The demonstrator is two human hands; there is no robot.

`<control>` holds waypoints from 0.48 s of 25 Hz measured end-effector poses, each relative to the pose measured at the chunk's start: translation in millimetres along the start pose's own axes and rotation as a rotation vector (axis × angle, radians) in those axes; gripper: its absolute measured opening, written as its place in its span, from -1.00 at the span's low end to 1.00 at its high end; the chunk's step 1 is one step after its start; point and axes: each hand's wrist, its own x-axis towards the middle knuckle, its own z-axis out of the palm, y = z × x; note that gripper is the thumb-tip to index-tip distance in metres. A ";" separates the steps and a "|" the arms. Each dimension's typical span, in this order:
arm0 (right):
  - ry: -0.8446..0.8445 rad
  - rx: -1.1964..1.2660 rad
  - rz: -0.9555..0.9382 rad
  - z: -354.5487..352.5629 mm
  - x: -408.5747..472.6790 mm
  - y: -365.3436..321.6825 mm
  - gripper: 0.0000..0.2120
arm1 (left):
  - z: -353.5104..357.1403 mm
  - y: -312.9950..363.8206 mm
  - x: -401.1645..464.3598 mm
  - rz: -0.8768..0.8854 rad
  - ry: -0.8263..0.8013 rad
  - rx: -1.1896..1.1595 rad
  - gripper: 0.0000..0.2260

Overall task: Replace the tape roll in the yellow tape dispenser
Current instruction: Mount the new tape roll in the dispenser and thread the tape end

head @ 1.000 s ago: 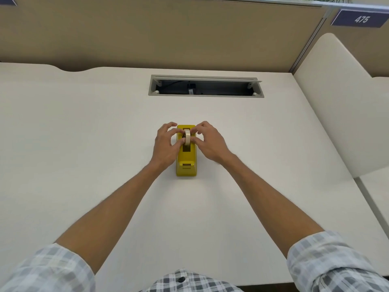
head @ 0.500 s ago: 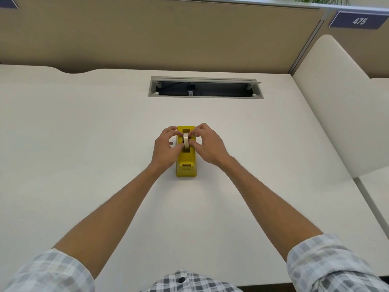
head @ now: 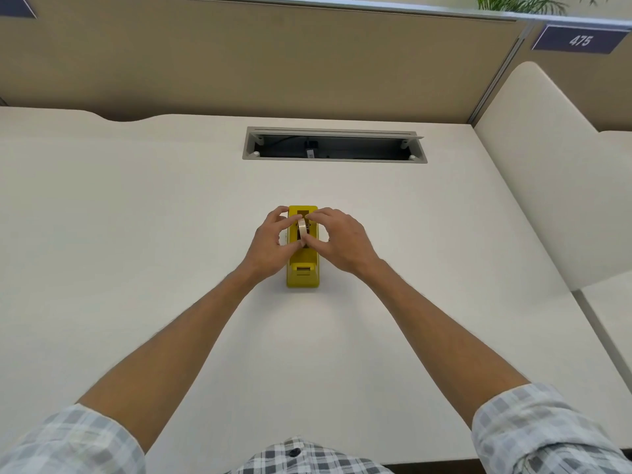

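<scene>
- The yellow tape dispenser (head: 303, 265) stands on the pale desk (head: 136, 234), near its middle, with the cutter end toward the person.
- A pale tape roll (head: 302, 229) stands on edge over the dispenser's open cradle, between the two hands. Whether its hub is seated in the slots cannot be told; the fingers hide that part.
- Left hand (head: 270, 246): fingers curled, thumb and fingertips pinching the left face of the roll, the forefinger arched over the dispenser's far end.
- Right hand (head: 337, 241): fingers curled likewise, thumb and forefinger pinching the roll's right face.
- Judgement: the roll is at the cradle, so this is either removal or insertion; the view does not settle which.
- No second roll is in view on the desk.
- Outstanding, as judged: confirm the roll is seated, and draw the tape end to the cutter.
- Elsewhere: an open cable tray (head: 334, 144) set in the desk farther back.
</scene>
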 end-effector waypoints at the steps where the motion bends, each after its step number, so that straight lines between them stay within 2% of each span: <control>1: -0.007 -0.025 -0.012 -1.3 0.1 0.2 -0.64 | 0.2 0.5 0.6 -0.002 0.002 0.004 -0.55; 5: -0.007 -0.079 -0.061 -3.2 2.3 -0.7 -0.66 | -1.4 2.3 2.5 -0.015 -0.003 0.030 -0.50; 12: -0.087 -0.127 -0.111 -6.8 4.6 2.8 -0.57 | -5.9 -0.4 8.6 -0.043 -0.162 0.181 -0.38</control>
